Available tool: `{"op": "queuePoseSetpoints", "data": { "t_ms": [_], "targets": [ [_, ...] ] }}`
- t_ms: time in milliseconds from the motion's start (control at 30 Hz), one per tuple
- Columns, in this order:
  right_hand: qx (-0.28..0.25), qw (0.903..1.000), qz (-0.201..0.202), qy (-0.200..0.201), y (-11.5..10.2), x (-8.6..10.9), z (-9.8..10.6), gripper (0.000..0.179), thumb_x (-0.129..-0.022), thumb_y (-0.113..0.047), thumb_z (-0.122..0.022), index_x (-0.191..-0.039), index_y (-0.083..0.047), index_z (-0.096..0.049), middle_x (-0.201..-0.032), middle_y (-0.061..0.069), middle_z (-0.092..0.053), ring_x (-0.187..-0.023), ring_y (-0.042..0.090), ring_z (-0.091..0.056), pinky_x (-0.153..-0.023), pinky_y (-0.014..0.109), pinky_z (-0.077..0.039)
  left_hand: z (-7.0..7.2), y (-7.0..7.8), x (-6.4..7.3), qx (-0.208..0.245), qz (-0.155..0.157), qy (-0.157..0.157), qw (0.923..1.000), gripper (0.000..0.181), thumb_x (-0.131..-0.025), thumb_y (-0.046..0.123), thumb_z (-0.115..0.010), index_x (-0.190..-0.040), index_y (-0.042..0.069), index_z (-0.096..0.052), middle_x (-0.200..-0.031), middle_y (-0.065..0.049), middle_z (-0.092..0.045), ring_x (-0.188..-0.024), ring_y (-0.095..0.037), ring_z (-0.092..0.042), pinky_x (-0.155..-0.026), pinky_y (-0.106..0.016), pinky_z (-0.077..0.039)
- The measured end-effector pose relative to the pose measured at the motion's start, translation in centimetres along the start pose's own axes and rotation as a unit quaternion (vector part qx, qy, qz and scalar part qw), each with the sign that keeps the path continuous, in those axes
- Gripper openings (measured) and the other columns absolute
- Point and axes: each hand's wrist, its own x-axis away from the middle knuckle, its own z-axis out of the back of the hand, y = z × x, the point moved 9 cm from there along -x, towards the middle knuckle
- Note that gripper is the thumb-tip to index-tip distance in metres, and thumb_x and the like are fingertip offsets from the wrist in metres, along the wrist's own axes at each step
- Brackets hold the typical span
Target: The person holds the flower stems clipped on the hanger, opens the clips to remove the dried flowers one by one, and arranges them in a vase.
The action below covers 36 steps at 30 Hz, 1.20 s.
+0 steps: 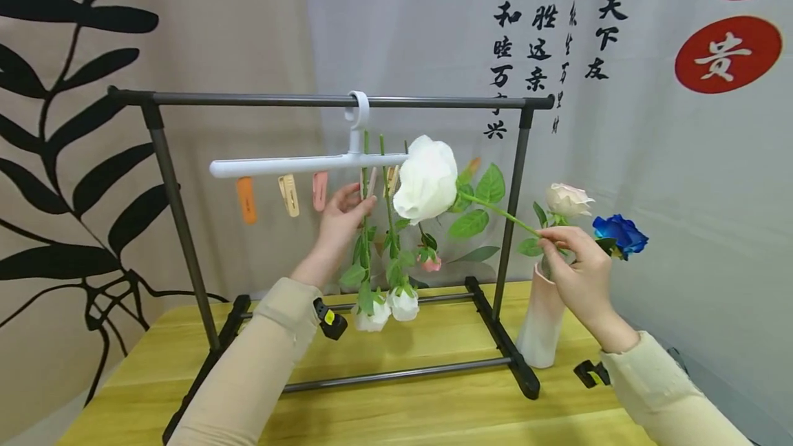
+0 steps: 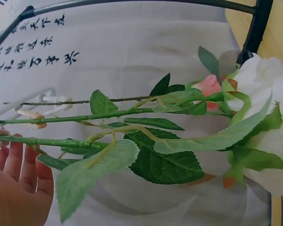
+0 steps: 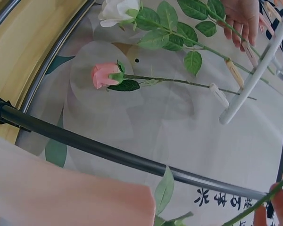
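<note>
My right hand (image 1: 579,274) pinches the green stem of a large white rose (image 1: 426,181), whose bloom points left in front of the hanger's right end. The white hanger (image 1: 279,165) hooks over a dark rail and carries a row of clips. At its middle, my left hand (image 1: 341,219) has thumb and fingers at a pink clip (image 3: 250,54), beside a rose stem (image 2: 61,142). Two white roses (image 1: 373,314) and a pink rose (image 3: 104,75) hang upside down from the clips. In the head view, the held bloom hides the hanger's right end.
A pink-and-white vase (image 1: 540,325) stands right of the black rack (image 1: 517,177), holding a pale rose (image 1: 568,199) and a blue rose (image 1: 621,235). Orange (image 1: 246,200), yellow (image 1: 288,195) and pink clips hang at left. The rack's feet rest on a wooden table (image 1: 434,418) before a printed curtain.
</note>
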Motion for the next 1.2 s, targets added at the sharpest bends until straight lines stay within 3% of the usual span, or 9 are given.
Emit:
{"op": "queuePoseSetpoints", "data": {
  "t_ms": [233, 433, 600, 700, 833, 1033, 1200],
  "targets": [
    [0.007, 0.9968, -0.079, -0.009, 1.8, 0.3, 0.8, 0.015, -0.084, 0.01, -0.069, -0.097, 0.003, -0.072, -0.09, 0.015, -0.068, -0.084, -0.006, -0.058, -0.075, 0.009, -0.045, 0.2, 0.4, -0.1, -0.018, -0.008, -0.002, 0.9998, 0.046, -0.095, 0.022, -0.064, -0.136, 0.007, -0.051, -0.107, -0.008, -0.063, -0.077, -0.012, -0.061, -0.07, -0.024, -0.046],
    [0.032, 0.9823, -0.183, -0.023, 4.2, 1.3, 0.9, 0.012, -0.09, -0.003, -0.067, -0.1, 0.002, -0.072, -0.091, 0.012, -0.069, -0.077, -0.007, -0.056, -0.067, 0.007, -0.043, 0.1, 0.4, 0.0, -0.036, -0.018, -0.015, 0.9991, 0.047, -0.096, 0.025, -0.063, -0.136, 0.004, -0.051, -0.112, -0.015, -0.065, -0.07, -0.01, -0.06, -0.067, -0.025, -0.047],
    [0.032, 0.972, -0.229, -0.041, 6.3, 2.5, 0.6, 0.016, -0.092, -0.008, -0.067, -0.102, 0.003, -0.07, -0.089, 0.01, -0.069, -0.072, -0.004, -0.056, -0.055, 0.011, -0.043, -0.1, 0.5, 0.3, -0.04, -0.025, -0.032, 0.9984, 0.047, -0.098, 0.025, -0.06, -0.137, 0.001, -0.05, -0.117, -0.016, -0.065, -0.071, -0.01, -0.062, -0.067, -0.025, -0.047],
    [0.05, 0.9704, -0.229, -0.058, 7.0, 3.1, 0.3, 0.017, -0.092, -0.01, -0.067, -0.102, 0.002, -0.069, -0.088, 0.012, -0.069, -0.071, -0.005, -0.054, -0.053, 0.012, -0.042, -0.1, 0.8, 0.4, -0.039, -0.033, -0.037, 0.998, 0.045, -0.099, 0.024, -0.059, -0.135, -0.001, -0.052, -0.116, -0.017, -0.065, -0.071, -0.01, -0.063, -0.067, -0.026, -0.048],
    [0.085, 0.9727, -0.198, -0.086, 7.4, 3.7, -0.2, 0.014, -0.091, -0.01, -0.067, -0.1, 0.001, -0.07, -0.084, 0.012, -0.069, -0.069, -0.004, -0.053, -0.052, 0.014, -0.041, -0.2, 1.1, 0.5, -0.041, -0.04, -0.04, 0.9975, 0.044, -0.099, 0.024, -0.058, -0.133, -0.003, -0.053, -0.116, -0.019, -0.066, -0.069, -0.009, -0.063, -0.068, -0.029, -0.048],
    [0.125, 0.9758, -0.142, -0.109, 7.3, 4.1, -0.7, 0.01, -0.087, -0.004, -0.069, -0.095, 0.001, -0.071, -0.078, 0.009, -0.068, -0.066, 0.015, -0.06, -0.057, 0.016, -0.042, -0.2, 1.2, 0.6, -0.04, -0.037, -0.043, 0.9976, 0.044, -0.1, 0.024, -0.057, -0.134, -0.004, -0.052, -0.118, -0.021, -0.064, -0.068, -0.007, -0.063, -0.068, -0.028, -0.048],
    [0.145, 0.9694, -0.135, -0.144, 7.6, 4.8, -1.3, 0.008, -0.088, -0.003, -0.068, -0.094, 0.001, -0.069, -0.081, 0.01, -0.068, -0.068, 0.022, -0.062, -0.061, 0.03, -0.05, -0.3, 1.2, 0.6, -0.044, -0.034, -0.041, 0.9976, 0.045, -0.099, 0.026, -0.058, -0.134, -0.003, -0.052, -0.117, -0.019, -0.065, -0.07, -0.009, -0.064, -0.071, -0.032, -0.049]
  ]
}}
